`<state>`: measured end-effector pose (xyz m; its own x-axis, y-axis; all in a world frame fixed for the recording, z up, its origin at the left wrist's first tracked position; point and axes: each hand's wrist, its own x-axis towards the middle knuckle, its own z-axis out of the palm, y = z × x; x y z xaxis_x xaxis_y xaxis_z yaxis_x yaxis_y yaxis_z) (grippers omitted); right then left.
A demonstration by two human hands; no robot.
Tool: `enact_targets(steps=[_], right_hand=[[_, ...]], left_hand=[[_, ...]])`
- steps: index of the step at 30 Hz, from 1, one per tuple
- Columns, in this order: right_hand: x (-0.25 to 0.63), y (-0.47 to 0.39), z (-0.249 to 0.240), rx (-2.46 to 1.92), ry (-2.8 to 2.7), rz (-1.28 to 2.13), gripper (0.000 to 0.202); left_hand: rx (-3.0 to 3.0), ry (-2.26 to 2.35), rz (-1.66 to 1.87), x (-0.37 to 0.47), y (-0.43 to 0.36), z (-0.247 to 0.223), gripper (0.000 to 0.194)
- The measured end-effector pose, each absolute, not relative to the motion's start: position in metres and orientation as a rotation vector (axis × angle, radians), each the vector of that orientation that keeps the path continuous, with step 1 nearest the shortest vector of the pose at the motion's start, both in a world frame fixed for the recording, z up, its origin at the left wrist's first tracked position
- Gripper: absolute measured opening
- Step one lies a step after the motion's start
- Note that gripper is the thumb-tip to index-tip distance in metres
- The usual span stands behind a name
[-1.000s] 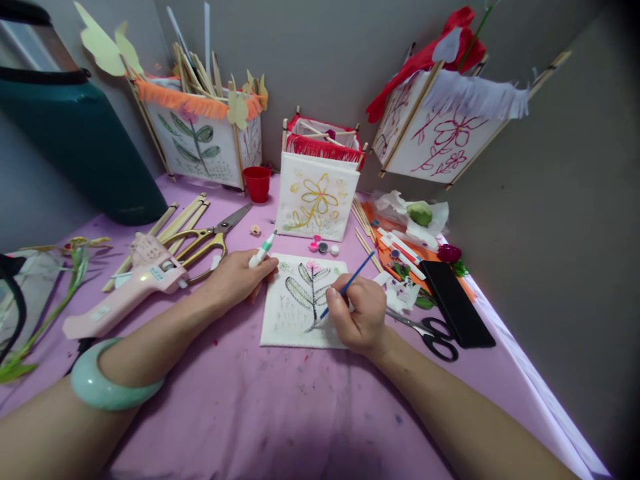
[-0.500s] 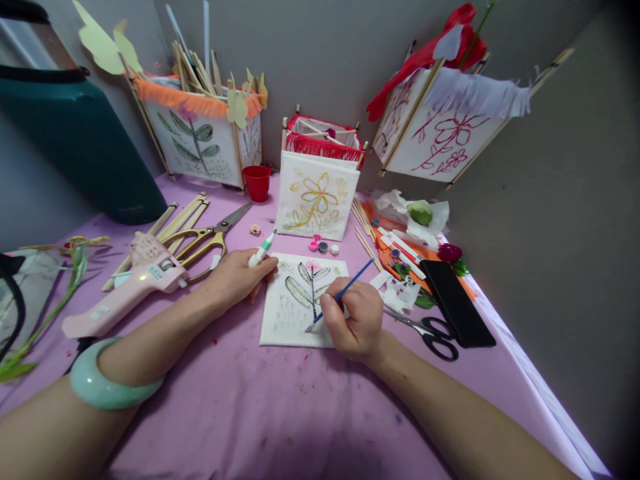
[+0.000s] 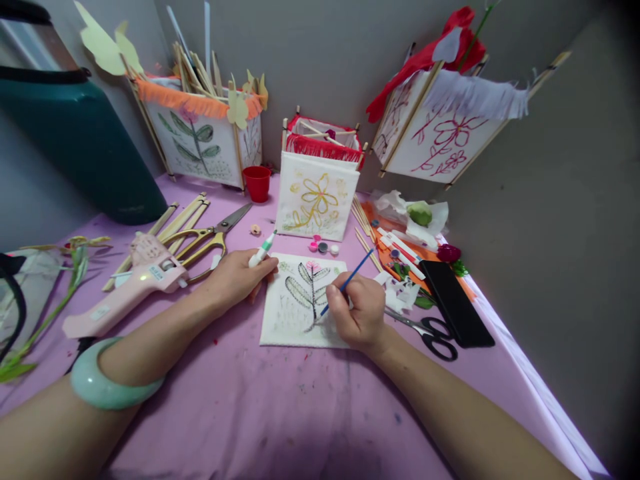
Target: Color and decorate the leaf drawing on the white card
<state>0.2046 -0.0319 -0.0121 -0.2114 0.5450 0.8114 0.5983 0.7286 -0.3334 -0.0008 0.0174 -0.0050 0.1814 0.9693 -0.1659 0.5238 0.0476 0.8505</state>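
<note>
A white square panel [image 3: 280,327] lies flat on the purple cloth, bearing a dark-stemmed plant with leaves and a pink flower. My right hand [image 3: 357,310] pinches a thin blue paintbrush [image 3: 356,270], its tip at the foot of the painted stem. My left hand [image 3: 245,277] rests at the panel's upper left edge, closed around a white and green marker [image 3: 262,250] that points up and away. Just beyond the panel sit small paint pots [image 3: 323,247], pink, dark and white. Behind them leans another panel [image 3: 317,200] with a yellow flower.
Left are a pink glue gun [image 3: 127,287], gold-handled scissors [image 3: 200,243], wooden sticks and a teal bottle [image 3: 75,140]. Right lie black-handled scissors [image 3: 435,333], a black phone-like slab [image 3: 457,303] and paper scraps. Decorated lanterns [image 3: 200,147] and a red cup [image 3: 257,184] stand behind.
My right hand has shifted slightly right, and the brush tip has moved right and a little up, with a grey stroke showing at the stem's base. My left hand stays still.
</note>
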Motion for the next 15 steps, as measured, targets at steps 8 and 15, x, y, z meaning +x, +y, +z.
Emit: enact_targets(steps=[8, 15], right_hand=[[0.2102, -0.0281, -0.0125, -0.973, -1.801, -0.146, 0.017], [0.2117, -0.0256, -0.0154, -0.984, -1.827, -0.127, 0.017]], left_hand=[[1.595, 1.438, 0.667, -0.0019, 0.0184, -0.0077, 0.032], [1.597, 1.425, 0.673, -0.0017, 0.0177, -0.0075, 0.032]])
